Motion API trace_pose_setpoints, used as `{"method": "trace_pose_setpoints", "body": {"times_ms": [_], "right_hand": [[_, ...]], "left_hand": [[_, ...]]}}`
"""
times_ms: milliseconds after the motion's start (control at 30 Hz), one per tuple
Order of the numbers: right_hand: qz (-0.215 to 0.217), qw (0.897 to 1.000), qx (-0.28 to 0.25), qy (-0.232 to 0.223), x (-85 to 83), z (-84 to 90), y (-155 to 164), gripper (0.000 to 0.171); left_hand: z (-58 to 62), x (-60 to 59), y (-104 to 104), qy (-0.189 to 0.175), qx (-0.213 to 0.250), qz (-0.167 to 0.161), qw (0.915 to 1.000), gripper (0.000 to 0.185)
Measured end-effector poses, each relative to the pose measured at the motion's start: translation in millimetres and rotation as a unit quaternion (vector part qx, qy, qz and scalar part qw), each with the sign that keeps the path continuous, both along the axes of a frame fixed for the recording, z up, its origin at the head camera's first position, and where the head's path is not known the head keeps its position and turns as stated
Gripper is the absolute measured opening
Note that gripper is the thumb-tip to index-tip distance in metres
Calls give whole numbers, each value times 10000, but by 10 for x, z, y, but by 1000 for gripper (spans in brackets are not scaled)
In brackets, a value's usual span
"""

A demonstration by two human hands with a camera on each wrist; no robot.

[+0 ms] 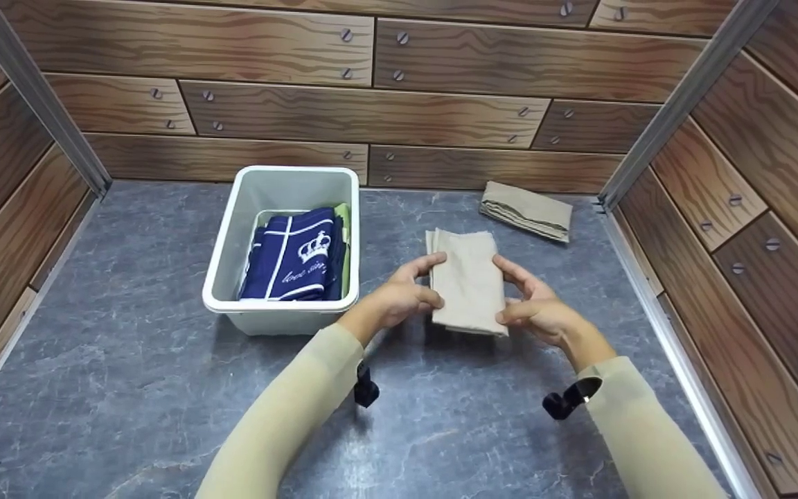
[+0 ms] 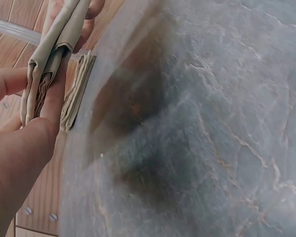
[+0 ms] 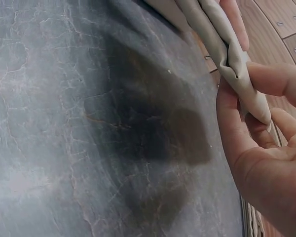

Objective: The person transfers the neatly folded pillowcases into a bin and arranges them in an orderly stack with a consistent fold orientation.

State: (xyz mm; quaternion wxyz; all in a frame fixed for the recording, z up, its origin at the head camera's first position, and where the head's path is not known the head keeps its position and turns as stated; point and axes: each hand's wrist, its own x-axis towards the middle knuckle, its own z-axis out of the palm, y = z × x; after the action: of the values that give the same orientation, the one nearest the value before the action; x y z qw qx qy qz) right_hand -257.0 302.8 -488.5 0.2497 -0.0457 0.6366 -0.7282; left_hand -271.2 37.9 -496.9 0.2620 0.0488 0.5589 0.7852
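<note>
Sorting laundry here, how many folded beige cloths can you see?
2: one folded beige cloth held between left hand and right hand; a second beige cloth by the back wall.

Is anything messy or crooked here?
Nothing stands out. Both hands hold the folded beige cloth off the table; another folded one lies by the wall, and the blue cloth sits neatly in the bin.

A grey marbled stone tabletop (image 1: 129, 388) lies enclosed by brown wood-plank walls (image 1: 371, 104) behind and beside it.

head: high, downward | wrists: close (sharing cloth (image 1: 467, 281), tabletop (image 1: 129, 360))
</note>
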Motion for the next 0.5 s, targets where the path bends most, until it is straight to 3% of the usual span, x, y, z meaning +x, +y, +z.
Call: {"method": "trace_pose_setpoints", "body": {"times_ms": [300,500], "right_hand": [[101,9998,14,193,7,77,7,114],[128,9996,69,257,-1,142,-2,113]], "left_hand": [[75,-1,6,-159,92,-31,9998,95],[196,-13,2,-168,132,15,9998,95]]}}
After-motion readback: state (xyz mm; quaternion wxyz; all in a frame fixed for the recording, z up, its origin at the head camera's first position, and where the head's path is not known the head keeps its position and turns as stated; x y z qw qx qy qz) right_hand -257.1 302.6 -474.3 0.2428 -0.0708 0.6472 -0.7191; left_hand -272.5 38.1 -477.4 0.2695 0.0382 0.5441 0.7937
